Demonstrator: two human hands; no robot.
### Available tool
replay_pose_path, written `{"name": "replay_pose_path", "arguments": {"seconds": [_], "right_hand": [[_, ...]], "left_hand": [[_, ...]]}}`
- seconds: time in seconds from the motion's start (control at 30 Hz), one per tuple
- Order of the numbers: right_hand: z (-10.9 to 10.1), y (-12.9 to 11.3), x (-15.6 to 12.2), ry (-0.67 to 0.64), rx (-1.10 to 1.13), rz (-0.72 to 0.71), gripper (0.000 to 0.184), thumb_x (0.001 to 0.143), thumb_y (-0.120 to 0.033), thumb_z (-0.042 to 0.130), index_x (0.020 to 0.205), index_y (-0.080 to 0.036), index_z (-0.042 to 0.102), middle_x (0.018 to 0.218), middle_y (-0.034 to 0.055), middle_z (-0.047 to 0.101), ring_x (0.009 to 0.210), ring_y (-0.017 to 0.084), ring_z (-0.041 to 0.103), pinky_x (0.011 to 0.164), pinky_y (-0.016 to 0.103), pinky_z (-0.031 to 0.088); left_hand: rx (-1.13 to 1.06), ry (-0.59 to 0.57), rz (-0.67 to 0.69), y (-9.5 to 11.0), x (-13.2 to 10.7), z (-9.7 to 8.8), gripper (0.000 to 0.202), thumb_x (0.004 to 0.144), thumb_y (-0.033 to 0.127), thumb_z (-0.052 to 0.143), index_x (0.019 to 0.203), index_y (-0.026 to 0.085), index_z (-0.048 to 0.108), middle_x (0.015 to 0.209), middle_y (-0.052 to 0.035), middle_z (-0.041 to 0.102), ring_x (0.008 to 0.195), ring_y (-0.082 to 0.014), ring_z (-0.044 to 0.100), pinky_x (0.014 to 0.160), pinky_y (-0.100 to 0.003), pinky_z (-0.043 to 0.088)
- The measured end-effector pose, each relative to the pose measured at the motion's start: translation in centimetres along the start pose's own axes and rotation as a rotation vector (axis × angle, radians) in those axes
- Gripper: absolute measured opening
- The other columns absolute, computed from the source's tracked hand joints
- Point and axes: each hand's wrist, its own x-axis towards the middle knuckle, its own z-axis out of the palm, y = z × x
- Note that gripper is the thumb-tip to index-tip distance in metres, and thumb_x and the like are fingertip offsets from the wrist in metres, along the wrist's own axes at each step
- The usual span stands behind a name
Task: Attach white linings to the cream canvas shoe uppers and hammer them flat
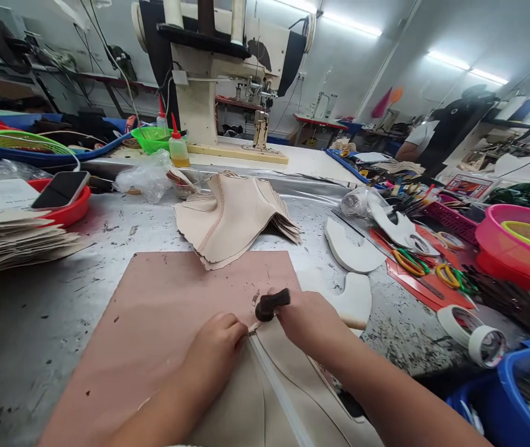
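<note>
My right hand [309, 323] is closed round a hammer [272, 305]. Its dark head is over the top end of a beige sheet piece [234, 403], and its wooden handle end sticks out past my palm. A white strip [279, 391] runs along the middle of that piece towards me. With fingers pinched at the piece's top edge, my left hand [218, 347] holds it beside the hammer head. Under both lies a pinkish-brown board [166, 298]. Beyond, a stack of similar beige pieces [232, 217] overlaps the board's far edge.
A sewing machine [199, 93] stands at the back. White curved pieces [351, 248], scissors [409, 262], tape rolls [486, 346] and a blue bin [511, 385] are on the right. On the left are layered sheets [8, 248] and a phone [61, 189]. A person [446, 130] is at far right.
</note>
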Motion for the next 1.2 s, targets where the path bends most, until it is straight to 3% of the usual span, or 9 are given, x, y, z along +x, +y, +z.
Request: {"name": "replay_pose_path", "arguments": {"seconds": [0.1,0.2,0.37,0.5,0.8,0.9,1.03,1.13,1.2], "right_hand": [[0.0,0.0,-0.4,0.078,0.043,0.027,0.024,0.084,-0.014,0.039,0.098,-0.020,0.058,0.082,0.0041,0.066,0.066,0.017,0.058,0.051,0.026,0.025],[0.2,0.0,-0.5,-0.057,-0.008,-0.019,0.021,0.078,-0.008,0.044,0.084,-0.018,0.061,0.077,0.0047,0.066,0.066,0.017,0.058,0.051,0.026,0.025],[0.7,-0.3,-0.4,0.036,0.002,0.014,0.026,0.081,-0.010,0.041,0.096,-0.020,0.059,0.081,0.0046,0.067,0.065,0.017,0.059,0.051,0.026,0.026],[1.6,-0.5,-0.2,-0.058,-0.023,-0.025,0.029,0.076,-0.006,0.041,0.092,-0.018,0.061,0.083,0.0061,0.067,0.070,0.019,0.060,0.052,0.027,0.027],[0.7,-1.5,-0.8,-0.019,-0.014,-0.014,0.024,0.080,-0.008,0.041,0.092,-0.020,0.057,0.075,0.0033,0.065,0.063,0.017,0.057,0.051,0.027,0.024],[0.4,-1.8,-0.8,-0.102,-0.050,-0.054,0.027,0.075,-0.002,0.042,0.089,-0.019,0.058,0.078,0.0038,0.066,0.067,0.017,0.059,0.051,0.028,0.024],[0.4,-1.9,-0.7,-0.029,-0.013,-0.021,0.025,0.081,-0.008,0.040,0.094,-0.021,0.057,0.078,0.0028,0.065,0.067,0.017,0.059,0.051,0.027,0.024],[0.4,-1.9,-0.6,-0.101,-0.055,-0.054,0.024,0.076,-0.004,0.042,0.084,-0.018,0.060,0.079,0.0049,0.066,0.070,0.019,0.060,0.052,0.028,0.024],[0.2,-2.0,-0.5,-0.065,-0.066,-0.059,0.025,0.075,-0.003,0.042,0.085,-0.018,0.060,0.077,0.0047,0.065,0.069,0.018,0.059,0.052,0.027,0.025]], "left_hand": [[0.126,0.022,0.062,0.0,-0.3,0.6,0.028,0.084,0.006,0.040,0.076,0.017,0.064,0.078,-0.0041,0.062,0.073,-0.0180,0.055,0.065,-0.028,0.045],[0.149,0.010,0.076,-0.1,-0.4,0.9,0.030,0.085,0.008,0.038,0.076,0.017,0.065,0.076,-0.0036,0.060,0.072,-0.0171,0.054,0.064,-0.027,0.044],[0.110,0.013,0.054,-0.1,-0.1,0.1,0.024,0.083,0.008,0.043,0.074,0.017,0.063,0.077,-0.0034,0.061,0.073,-0.0180,0.055,0.065,-0.029,0.045],[-0.042,-0.028,-0.037,-0.2,-0.2,-0.8,0.013,0.079,0.008,0.055,0.073,0.017,0.062,0.075,-0.0010,0.062,0.074,-0.0167,0.057,0.066,-0.027,0.047],[0.276,0.058,0.269,0.2,-1.5,-0.3,0.028,0.084,0.001,0.041,0.069,0.015,0.060,0.069,-0.0041,0.059,0.067,-0.0179,0.054,0.060,-0.028,0.046],[0.243,0.026,0.199,0.3,-1.5,-0.8,0.025,0.082,0.001,0.045,0.072,0.016,0.062,0.071,-0.0034,0.060,0.068,-0.0184,0.055,0.061,-0.029,0.046],[0.039,-0.008,0.019,0.1,-1.5,-1.1,0.021,0.081,0.003,0.049,0.078,0.018,0.064,0.076,-0.0023,0.062,0.073,-0.0170,0.057,0.065,-0.027,0.047],[-0.061,0.016,-0.020,0.0,-1.7,-1.0,0.021,0.082,0.005,0.048,0.075,0.017,0.064,0.076,-0.0020,0.062,0.074,-0.0156,0.057,0.067,-0.026,0.047],[-0.074,0.037,-0.016,-0.2,-1.9,-0.7,0.024,0.080,0.003,0.046,0.075,0.017,0.064,0.076,-0.0021,0.062,0.073,-0.0152,0.056,0.066,-0.025,0.046]]}}
